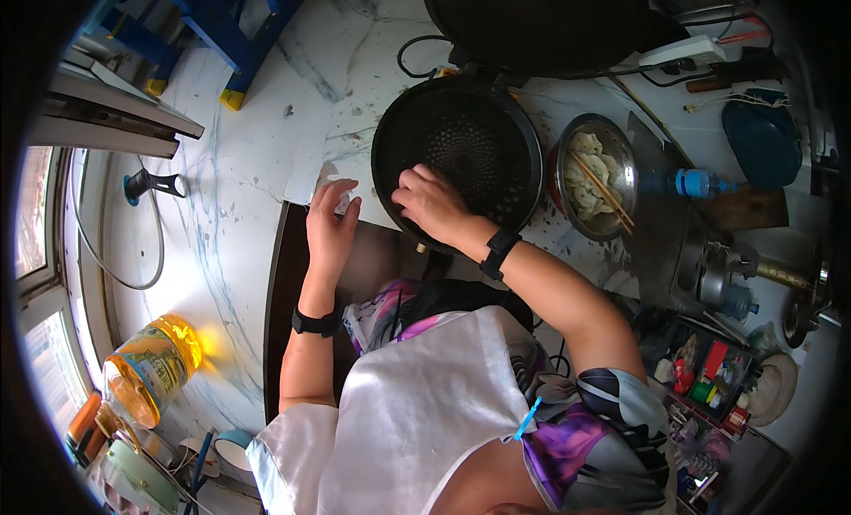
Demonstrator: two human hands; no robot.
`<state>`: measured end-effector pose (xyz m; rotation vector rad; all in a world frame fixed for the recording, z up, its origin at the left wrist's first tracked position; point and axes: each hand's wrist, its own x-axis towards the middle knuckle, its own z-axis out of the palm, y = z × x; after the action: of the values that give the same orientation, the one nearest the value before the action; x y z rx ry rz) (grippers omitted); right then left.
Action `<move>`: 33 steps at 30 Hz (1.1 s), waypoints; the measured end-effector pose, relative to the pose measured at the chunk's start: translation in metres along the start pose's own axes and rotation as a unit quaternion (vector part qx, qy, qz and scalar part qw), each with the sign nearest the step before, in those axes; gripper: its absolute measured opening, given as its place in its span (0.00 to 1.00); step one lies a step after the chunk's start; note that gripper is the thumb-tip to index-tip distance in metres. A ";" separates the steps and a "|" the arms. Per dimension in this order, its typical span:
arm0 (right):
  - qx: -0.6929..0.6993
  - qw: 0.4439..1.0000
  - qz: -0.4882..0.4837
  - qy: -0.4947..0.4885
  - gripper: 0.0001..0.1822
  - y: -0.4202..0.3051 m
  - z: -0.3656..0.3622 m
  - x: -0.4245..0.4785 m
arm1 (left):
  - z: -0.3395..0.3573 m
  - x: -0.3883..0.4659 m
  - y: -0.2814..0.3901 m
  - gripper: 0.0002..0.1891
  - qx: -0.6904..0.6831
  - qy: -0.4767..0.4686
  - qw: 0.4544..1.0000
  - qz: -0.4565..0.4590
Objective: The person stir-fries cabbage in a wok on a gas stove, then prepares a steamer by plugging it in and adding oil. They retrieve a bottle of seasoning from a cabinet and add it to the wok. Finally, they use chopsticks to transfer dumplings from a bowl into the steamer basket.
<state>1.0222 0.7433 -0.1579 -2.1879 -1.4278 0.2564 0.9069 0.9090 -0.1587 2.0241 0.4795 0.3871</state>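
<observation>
My right hand (432, 206) reaches into a round black electric griddle pan (465, 116) with a dimpled base. Its fingers are curled down near the pan's left wall, and whatever may be under them is hidden. Just left of the pan, my left hand (332, 216) is raised over the counter's front edge. Its thumb and fingers are apart, with a small whitish patch between them; whether that is a held thing or the counter is unclear. The griddle's black lid (538, 26) stands raised behind. A steel bowl (628, 162) of dumplings (588, 199) sits right of the pan, wooden chopsticks (602, 189) across it.
Blue folding-stool legs (233, 49) stand on the marbled counter (219, 202). An oil bottle (153, 369) lies toward the window. At right are a power strip (685, 53) with cords, a water bottle (695, 182), a gas stove (685, 262) and a tray of seasonings (708, 369).
</observation>
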 end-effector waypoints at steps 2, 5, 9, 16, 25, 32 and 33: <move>-0.005 1.000 -0.002 0.005 0.03 0.000 0.001 0.000 | -0.002 0.000 0.002 0.13 0.006 -0.012 1.000 -0.016; -0.012 1.000 -0.014 0.007 0.02 0.002 0.004 0.000 | -0.002 -0.001 0.003 0.13 0.007 -0.016 1.000 -0.020; -0.011 0.999 -0.032 -0.007 0.01 0.003 0.000 0.000 | -0.003 -0.003 0.000 0.13 0.011 -0.016 1.000 -0.016; -0.085 0.994 -0.048 -0.040 0.04 0.017 0.016 0.001 | -0.007 -0.007 -0.008 0.13 0.022 -0.021 0.999 -0.012; -0.038 0.995 -0.058 -0.072 0.07 0.007 -0.005 0.004 | -0.006 -0.007 -0.011 0.12 0.009 -0.015 1.000 -0.012; -0.064 0.992 -0.094 -0.057 0.09 0.008 0.000 0.006 | -0.003 -0.002 -0.009 0.12 0.009 -0.032 0.999 -0.009; -0.063 0.992 -0.093 -0.053 0.09 0.008 0.000 0.007 | -0.003 -0.001 -0.010 0.12 0.010 -0.034 0.999 -0.004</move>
<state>1.0317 0.7470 -0.1611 -2.1487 -1.7388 0.2242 0.9031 0.9147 -0.1660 2.0478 0.4522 0.3079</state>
